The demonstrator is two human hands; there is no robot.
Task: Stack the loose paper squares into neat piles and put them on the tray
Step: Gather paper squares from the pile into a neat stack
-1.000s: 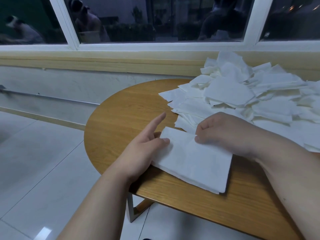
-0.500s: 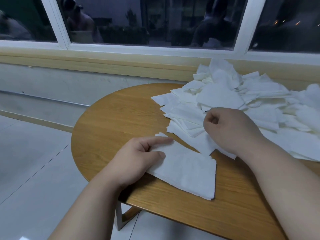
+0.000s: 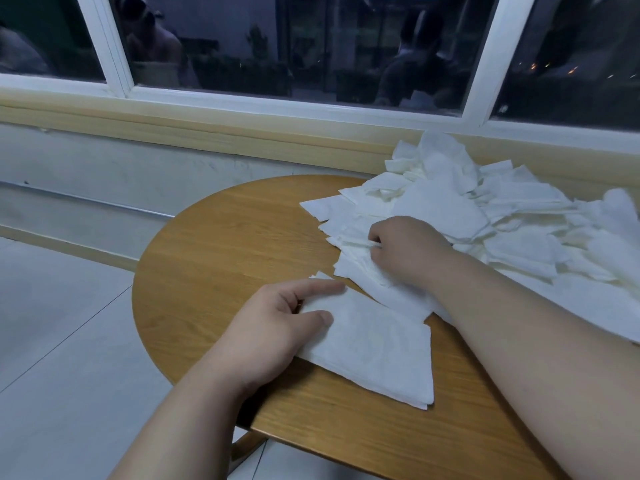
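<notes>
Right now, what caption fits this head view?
Left hand rests on a paper stack while right hand pinches a square from the heap.

The scene is dimly lit with a cool cast. Reflections are seen in the dark window beyond the right hand. A soft shadow is cast beneath the left hand; the frame's edges are bowed.

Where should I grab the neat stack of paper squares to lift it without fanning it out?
Probably the free right edge near the front corner of the stack, coming from the right: it lies flat on the table, the left hand covers its left side and the loose heap crowds its far edge.
</notes>
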